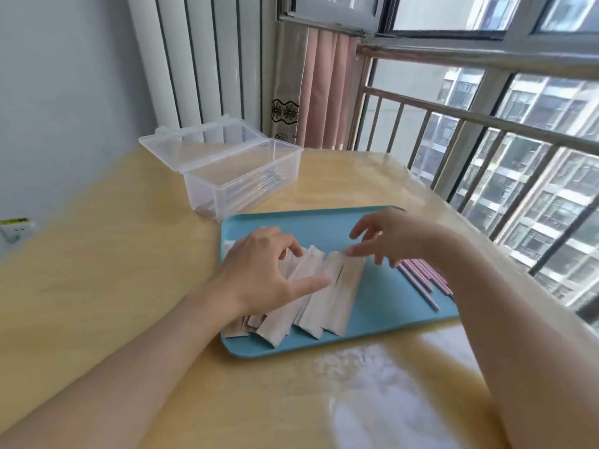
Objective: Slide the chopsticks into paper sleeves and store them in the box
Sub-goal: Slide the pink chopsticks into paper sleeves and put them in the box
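A blue tray (382, 325) lies on a pale yellow table (129, 286), with its long side running left to right. A fanned pile of paper sleeves (311, 296) covers the left half of the tray, each sleeve overlapping the next and pointing roughly from near-left to far-right. A bundle of pink chopsticks (421, 280) lies on the right part of the tray, well apart from the sleeves and partly hidden behind the right forearm.

The left hand (262, 273) enters from the near left, forearm stretched across the table, palm down over the left part of the sleeve pile. Its fingers are curled loosely and spread; the thumb (308, 285) extends rightward and presses on the rightmost sleeves. It pins paper rather than closing around anything.

The right hand (385, 238) enters from the near right, forearm angled toward the middle of the tray, wrist bent so the palm faces down and left. Its fingers are spread and slightly bent; the lower fingertips (351, 251) touch the far end of the rightmost sleeve (340, 286). Motion blur prevents telling whether that end is pinched or merely touched.

A clear plastic box (240, 176) stands on the table beyond the tray's far-left corner, near but not touching it. Its hinged lid (201, 147) is swung back to the far left. Several sleeved chopsticks (269, 183) lie on the box floor, seen through the wall.
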Available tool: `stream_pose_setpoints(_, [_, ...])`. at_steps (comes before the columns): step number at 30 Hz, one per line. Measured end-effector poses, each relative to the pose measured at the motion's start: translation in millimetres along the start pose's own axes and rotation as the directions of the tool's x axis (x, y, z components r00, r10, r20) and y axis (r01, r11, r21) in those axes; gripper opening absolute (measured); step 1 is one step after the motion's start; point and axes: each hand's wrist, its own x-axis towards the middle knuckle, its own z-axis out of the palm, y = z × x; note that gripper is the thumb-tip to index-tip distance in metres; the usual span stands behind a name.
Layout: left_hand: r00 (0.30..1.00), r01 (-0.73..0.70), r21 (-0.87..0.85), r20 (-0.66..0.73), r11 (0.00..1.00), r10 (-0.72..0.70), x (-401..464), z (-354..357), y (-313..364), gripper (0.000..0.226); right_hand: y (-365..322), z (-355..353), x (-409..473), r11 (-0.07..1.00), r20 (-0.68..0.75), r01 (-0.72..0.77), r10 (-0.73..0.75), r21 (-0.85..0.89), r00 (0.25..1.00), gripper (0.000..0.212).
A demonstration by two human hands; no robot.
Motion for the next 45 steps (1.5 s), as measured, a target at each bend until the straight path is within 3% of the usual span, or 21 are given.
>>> stream_pose_setpoints(3, [0.997,-0.016,0.040,0.076,0.999,0.013,-1,7,6,0.075,10,13,-7,0.999,0.037,0.044,-0.045,0.023,0.998,0.048])
stream_pose_setpoints(7, [0.998,-0.009,0.056,0.060,0.998,0.006,-1,11,5,0.061,14,13,0,0.993,0.062,0.118,-0.117,-0.009,0.991,0.030])
stream_pose_setpoints(11, [0.999,-0.049,-0.018,0.009,0.999,0.049,2,16,4,0.047,27,9,-1,0.959,0.047,0.124,-0.140,0.256,0.989,0.012])
stream_pose_setpoints(13, [0.996,-0.077,-0.102,-0.055,0.992,0.072,3,19,6,0.035,32,6,-3,0.869,0.025,0.121,-0.152,0.480,0.988,0.011])
stream_pose_setpoints(15, [0.996,-0.039,-0.322,-0.086,0.946,0.012,3,16,14,0.030,31,2,-6,0.736,0.002,0.132,-0.178,0.664,0.984,0.018])
stream_pose_setpoints(17, [0.998,0.061,-0.538,0.005,0.840,-0.070,4,13,23,0.032,26,0,-9,0.642,-0.046,0.172,-0.208,0.748,0.977,0.021])
stream_pose_setpoints(19, [0.992,0.119,-0.561,0.096,0.819,-0.078,4,15,23,0.044,17,4,-10,0.583,-0.076,0.202,-0.233,0.787,0.970,0.025])
stream_pose_setpoints(21, [0.992,0.113,-0.528,0.104,0.842,-0.068,3,22,23,0.034,9,9,-10,0.566,-0.104,0.209,-0.213,0.797,0.972,0.030])
stream_pose_setpoints(23, [0.997,0.081,-0.537,0.043,0.840,-0.069,4,24,22,0.017,7,7,-13,0.719,-0.232,0.216,-0.079,0.661,0.970,0.031])
stream_pose_setpoints(25, [0.996,0.075,-0.590,-0.002,0.804,-0.094,8,24,20,0.014,18,-5,-16,0.978,-0.453,0.079,0.017,0.193,0.891,0.033])
stream_pose_setpoints(27, [0.988,0.127,-0.692,0.023,0.711,-0.155,10,21,18,0.018,26,-11,-20,0.980,-0.402,-0.117,0.042,-0.163,0.915,0.037])
stream_pose_setpoints(30, [0.978,0.169,-0.784,0.059,0.597,-0.200,10,19,21,0.029,31,-9,-18,0.958,-0.254,-0.190,0.133,-0.213,0.958,0.036])
stream_pose_setpoints(38, [0.974,0.212,-0.839,0.139,0.501,-0.180,3,12,23,0.024,27,-3,-10,0.946,-0.270,-0.225,0.159,-0.235,0.950,0.032])
stream_pose_setpoints(40, [0.969,0.244,-0.853,0.192,0.462,-0.158,2,9,21,0.024,25,-5,-14,0.980,-0.327,-0.171,0.128,-0.106,0.936,0.030])
stream_pose_setpoints(42, [0.959,0.283,-0.852,0.244,0.440,-0.144,2,7,20,0.027,26,-12,-16,0.950,-0.370,-0.014,0.135,0.312,0.919,0.023])
stream_pose_setpoints(44, [0.959,0.284,-0.835,0.250,0.472,-0.136,2,7,18,0.031,23,-18,-18,0.661,-0.318,0.161,0.124,0.733,0.940,0.015])
stream_pose_setpoints(45, [0.960,0.278,-0.822,0.244,0.498,-0.134,2,6,18,0.033,22,-20,-20,0.495,-0.297,0.211,0.100,0.843,0.950,0.013])
